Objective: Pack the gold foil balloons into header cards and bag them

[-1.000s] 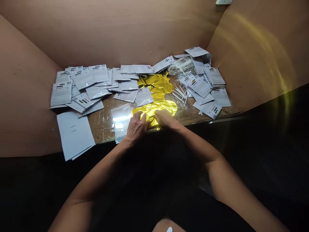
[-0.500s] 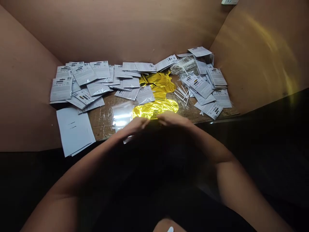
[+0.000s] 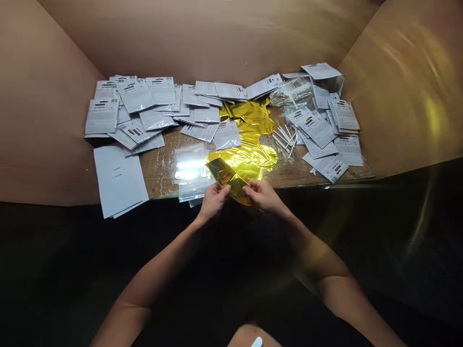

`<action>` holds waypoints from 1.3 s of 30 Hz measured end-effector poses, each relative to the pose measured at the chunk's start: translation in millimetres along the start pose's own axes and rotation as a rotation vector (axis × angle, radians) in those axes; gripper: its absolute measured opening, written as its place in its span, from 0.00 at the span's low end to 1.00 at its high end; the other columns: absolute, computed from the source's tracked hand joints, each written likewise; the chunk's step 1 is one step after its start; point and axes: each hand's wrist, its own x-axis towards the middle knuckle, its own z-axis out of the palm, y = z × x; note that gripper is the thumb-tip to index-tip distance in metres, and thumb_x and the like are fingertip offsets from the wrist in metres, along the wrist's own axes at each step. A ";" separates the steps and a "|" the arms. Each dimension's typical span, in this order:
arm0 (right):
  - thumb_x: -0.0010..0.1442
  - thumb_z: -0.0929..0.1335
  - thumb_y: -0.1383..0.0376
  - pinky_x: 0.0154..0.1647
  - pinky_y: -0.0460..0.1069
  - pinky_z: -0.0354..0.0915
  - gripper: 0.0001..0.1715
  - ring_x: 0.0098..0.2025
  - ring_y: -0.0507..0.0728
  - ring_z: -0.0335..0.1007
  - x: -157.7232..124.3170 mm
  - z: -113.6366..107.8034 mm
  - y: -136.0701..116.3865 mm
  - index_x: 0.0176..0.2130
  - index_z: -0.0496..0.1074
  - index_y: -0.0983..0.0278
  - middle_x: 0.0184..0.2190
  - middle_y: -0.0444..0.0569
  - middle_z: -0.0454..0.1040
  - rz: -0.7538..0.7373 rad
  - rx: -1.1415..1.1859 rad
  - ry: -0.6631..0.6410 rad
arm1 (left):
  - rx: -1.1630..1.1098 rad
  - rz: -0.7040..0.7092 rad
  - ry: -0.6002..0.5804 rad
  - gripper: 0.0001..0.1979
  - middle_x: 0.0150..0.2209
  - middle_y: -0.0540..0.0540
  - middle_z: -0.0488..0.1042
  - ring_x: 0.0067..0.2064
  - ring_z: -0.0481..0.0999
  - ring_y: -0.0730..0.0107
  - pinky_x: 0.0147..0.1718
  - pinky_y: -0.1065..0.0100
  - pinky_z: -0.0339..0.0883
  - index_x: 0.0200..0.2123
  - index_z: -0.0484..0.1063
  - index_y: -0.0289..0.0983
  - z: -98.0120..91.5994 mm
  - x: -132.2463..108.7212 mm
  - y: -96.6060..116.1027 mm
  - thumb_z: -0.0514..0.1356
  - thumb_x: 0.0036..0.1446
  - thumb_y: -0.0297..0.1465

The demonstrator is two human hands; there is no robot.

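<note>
Near front edge of surface (image 3: 159,168), you pinch gold foil balloon (image 3: 227,176) between left hand (image 3: 214,202) and right hand (image 3: 263,196), both grips narrow; folding seems in hand, next calls for smoothing foil flat.

Two bare hands work close together at the person's front, the left hand (image 3: 213,202) and the right hand (image 3: 264,196) just apart, thumbs uppermost and fingers bent in a firm pinch. Both wrists angle inward. The left forearm (image 3: 162,270) rises from the lower left of the view, the right forearm (image 3: 316,255) from the lower right, converging toward the hands.
</note>
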 end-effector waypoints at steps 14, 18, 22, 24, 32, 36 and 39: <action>0.59 0.75 0.51 0.33 0.49 0.70 0.20 0.30 0.55 0.72 3.2 18.4 -18.8 0.45 0.73 0.58 0.29 0.42 0.75 0.054 0.744 -0.028 | 0.528 0.345 -0.202 0.13 0.49 0.40 0.74 0.42 0.80 0.61 0.38 0.61 0.80 0.46 0.84 0.39 -18.4 -2.3 45.9 0.65 0.62 0.38; 0.54 0.81 0.49 0.40 0.53 0.76 0.35 0.35 0.58 0.78 -2.2 20.6 -25.7 0.54 0.72 0.60 0.36 0.46 0.80 0.035 0.692 -0.219 | 0.507 0.371 -0.115 0.26 0.57 0.40 0.72 0.46 0.82 0.63 0.41 0.63 0.81 0.60 0.75 0.44 -16.1 -4.6 40.7 0.70 0.58 0.36; 0.55 0.81 0.52 0.40 0.52 0.76 0.29 0.34 0.57 0.77 -8.9 23.9 -27.5 0.49 0.73 0.60 0.37 0.46 0.80 -0.018 0.632 -0.125 | 0.243 0.109 -0.176 0.31 0.50 0.43 0.78 0.40 0.82 0.66 0.38 0.65 0.79 0.63 0.70 0.44 -14.4 -11.1 29.3 0.73 0.58 0.38; 0.57 0.79 0.53 0.38 0.51 0.74 0.24 0.33 0.56 0.75 -13.4 17.9 -27.0 0.47 0.74 0.59 0.35 0.45 0.79 -0.023 0.586 -0.137 | 0.209 0.068 -0.223 0.23 0.43 0.44 0.80 0.36 0.80 0.68 0.37 0.66 0.77 0.56 0.75 0.41 -18.2 -15.4 25.0 0.72 0.60 0.38; 0.67 0.72 0.57 0.45 0.49 0.69 0.19 0.45 0.58 0.75 -13.3 -32.0 -63.1 0.53 0.80 0.62 0.46 0.50 0.82 -0.213 -0.019 -0.447 | 0.738 0.648 -0.229 0.04 0.38 0.44 0.79 0.37 0.79 0.66 0.36 0.65 0.74 0.36 0.86 0.43 -46.1 -30.0 43.7 0.68 0.63 0.33; 0.67 0.71 0.55 0.34 0.47 0.62 0.15 0.33 0.55 0.71 3.9 -13.0 -86.0 0.38 0.83 0.63 0.30 0.46 0.78 -0.269 -0.285 -0.677 | 0.885 0.581 -0.488 0.07 0.44 0.42 0.81 0.42 0.82 0.60 0.43 0.61 0.77 0.41 0.86 0.44 -42.9 -42.1 51.5 0.65 0.66 0.34; 0.68 0.69 0.53 0.29 0.49 0.60 0.19 0.28 0.55 0.67 9.2 3.3 -85.0 0.34 0.82 0.61 0.26 0.46 0.74 -0.335 -0.337 -0.628 | 0.934 0.529 -0.360 0.12 0.47 0.40 0.82 0.46 0.83 0.57 0.47 0.58 0.77 0.50 0.84 0.43 -72.0 -33.4 63.8 0.62 0.68 0.36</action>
